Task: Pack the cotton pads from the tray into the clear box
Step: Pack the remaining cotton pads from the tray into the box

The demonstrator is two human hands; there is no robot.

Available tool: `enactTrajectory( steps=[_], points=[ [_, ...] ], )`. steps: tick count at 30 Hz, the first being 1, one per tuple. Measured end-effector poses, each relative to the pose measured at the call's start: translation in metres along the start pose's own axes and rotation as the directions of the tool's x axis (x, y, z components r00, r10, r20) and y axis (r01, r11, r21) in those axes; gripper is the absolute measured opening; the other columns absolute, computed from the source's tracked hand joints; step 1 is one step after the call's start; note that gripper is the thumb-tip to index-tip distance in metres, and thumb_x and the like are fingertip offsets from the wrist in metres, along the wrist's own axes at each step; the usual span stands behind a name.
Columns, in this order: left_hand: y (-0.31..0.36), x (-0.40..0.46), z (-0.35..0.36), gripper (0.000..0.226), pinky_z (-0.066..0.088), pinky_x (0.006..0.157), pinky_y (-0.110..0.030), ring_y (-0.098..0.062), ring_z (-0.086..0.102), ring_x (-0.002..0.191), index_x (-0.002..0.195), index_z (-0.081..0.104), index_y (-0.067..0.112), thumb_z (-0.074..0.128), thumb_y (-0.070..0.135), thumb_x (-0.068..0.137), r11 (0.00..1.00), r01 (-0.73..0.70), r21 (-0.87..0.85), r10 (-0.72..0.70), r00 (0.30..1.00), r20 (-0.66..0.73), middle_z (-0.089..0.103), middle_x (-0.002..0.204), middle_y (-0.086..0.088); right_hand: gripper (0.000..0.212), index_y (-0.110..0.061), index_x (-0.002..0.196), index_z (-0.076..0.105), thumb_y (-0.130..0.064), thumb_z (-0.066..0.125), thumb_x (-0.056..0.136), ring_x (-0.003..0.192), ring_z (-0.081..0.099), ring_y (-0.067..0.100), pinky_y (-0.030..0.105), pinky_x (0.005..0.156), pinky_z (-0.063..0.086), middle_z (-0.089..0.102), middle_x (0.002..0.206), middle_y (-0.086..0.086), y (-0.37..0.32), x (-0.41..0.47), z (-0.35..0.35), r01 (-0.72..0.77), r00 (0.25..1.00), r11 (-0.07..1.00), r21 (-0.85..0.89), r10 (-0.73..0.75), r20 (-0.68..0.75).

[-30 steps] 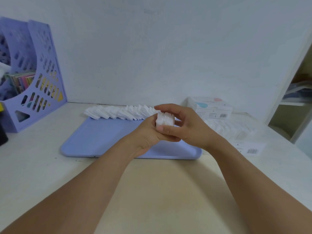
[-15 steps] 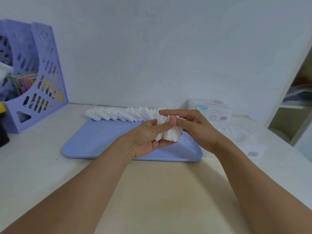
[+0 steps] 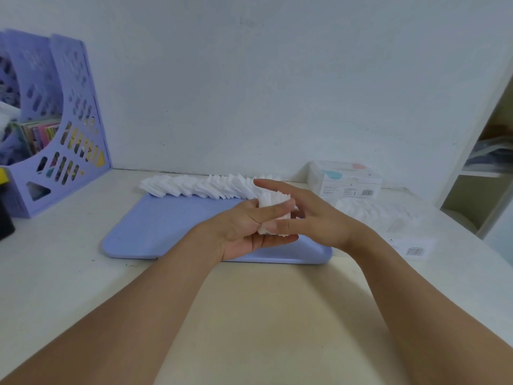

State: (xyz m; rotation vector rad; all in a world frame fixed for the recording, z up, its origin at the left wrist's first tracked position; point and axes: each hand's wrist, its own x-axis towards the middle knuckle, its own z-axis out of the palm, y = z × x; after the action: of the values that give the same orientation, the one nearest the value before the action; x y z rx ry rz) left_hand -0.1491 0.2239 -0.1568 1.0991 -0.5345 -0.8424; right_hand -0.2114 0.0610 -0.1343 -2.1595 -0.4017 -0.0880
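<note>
Head camera view, looking down at a pale desk [image 3: 69, 273] set against a white wall. Two bare forearms reach forward and the hands meet above a light blue tray [image 3: 166, 226]. The left hand [image 3: 244, 232] lies palm up, its thumb and fingers curled round a small stack of white cotton pads [image 3: 273, 207] held on edge. The right hand [image 3: 313, 218] meets the same stack from the other side, its fingers extended along the pads and touching them. More cotton pads [image 3: 200, 186] lie in an overlapping row along the far edge of the tray. To the right of the tray lies a clear box [image 3: 388, 218] with white pads visible inside and a barcode label at its near end. Behind it stands a white carton [image 3: 345, 179]. A purple file rack [image 3: 55, 120] holding books stands at the far left
</note>
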Motion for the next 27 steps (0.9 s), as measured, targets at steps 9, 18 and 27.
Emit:
enactTrajectory(
  steps=[9, 18, 27],
  points=[
    [-0.003, 0.0, -0.002, 0.04, 0.055, 0.063, -0.026, -0.016, 0.068, 0.082, 0.102, 0.07, 0.013, 0.063, -0.008, 0.069, 0.987, 0.037, 0.158, -0.041, 0.999, 0.021, 0.069, 0.091, -0.004, 0.069, -0.003, 0.142, 0.052, 0.019, 0.058, 0.077, 0.129, 0.058, 0.023, 0.04, 0.105, 0.05, 0.062, 0.138, 0.014, -0.01, -0.002, -0.009, 0.044, 0.996, 0.997, 0.062, -0.048, 0.07],
    [-0.01, 0.014, 0.009, 0.047, 0.061, 0.07, -0.033, -0.027, 0.073, 0.099, 0.126, 0.055, 0.006, 0.058, -0.011, 0.082, 0.96, -0.153, 0.233, 0.21, 0.947, -0.244, 0.063, 0.125, -0.02, 0.022, -0.01, 0.103, 0.074, -0.007, 0.08, 0.082, 0.09, 0.069, 0.027, 0.038, 0.081, 0.055, 0.075, 0.096, 0.008, -0.004, -0.004, -0.024, -0.051, 0.981, 0.995, -0.091, 0.033, -0.193],
    [-0.046, 0.025, 0.046, 0.053, 0.048, 0.081, -0.024, -0.004, 0.054, 0.105, 0.141, 0.045, 0.028, 0.067, 0.035, 0.093, 0.315, -0.288, 0.904, 0.631, 0.775, 0.027, 0.05, 0.133, 0.017, 0.018, 0.003, 0.104, 0.071, -0.011, 0.07, 0.093, 0.068, 0.061, 0.014, 0.025, 0.06, 0.046, 0.067, 0.089, 0.011, 0.011, -0.069, -0.103, -0.319, 0.779, 0.924, 0.21, 0.382, -0.497]
  ],
)
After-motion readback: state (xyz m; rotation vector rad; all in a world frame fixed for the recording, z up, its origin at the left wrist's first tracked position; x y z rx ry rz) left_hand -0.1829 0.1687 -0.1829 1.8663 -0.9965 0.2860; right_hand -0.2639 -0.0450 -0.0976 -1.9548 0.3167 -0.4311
